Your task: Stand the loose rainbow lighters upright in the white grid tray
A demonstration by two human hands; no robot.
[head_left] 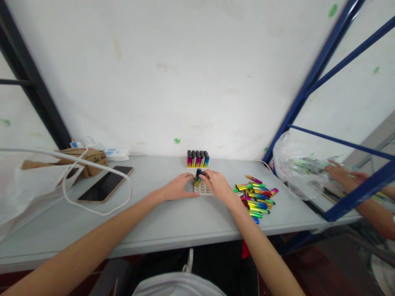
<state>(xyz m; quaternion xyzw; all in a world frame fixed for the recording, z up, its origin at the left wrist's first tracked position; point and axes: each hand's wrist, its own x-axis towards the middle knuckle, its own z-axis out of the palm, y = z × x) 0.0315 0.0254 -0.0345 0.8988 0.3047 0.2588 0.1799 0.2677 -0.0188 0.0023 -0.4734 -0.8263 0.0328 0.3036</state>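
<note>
A pale tray with rows of round holes (203, 188) lies on the table between my hands. At its left back corner a dark-topped lighter (198, 177) stands upright. My right hand (217, 183) reaches over the tray, its fingers closed on a lighter beside that one. My left hand (180, 187) rests at the tray's left edge, thumb and fingers apart, with nothing visible in it. Behind the tray stands a full block of upright colourful lighters (198, 159). A loose heap of shiny lighters (256, 198) lies right of my right hand.
On the left are a phone (105, 184), a white cable (131, 193), a cardboard box (89, 159) and white bags (37, 185). A blue metal frame (304, 96) and a clear plastic bag (293, 172) are at the right. Beyond the frame, another person's hands (341, 176) are near more items.
</note>
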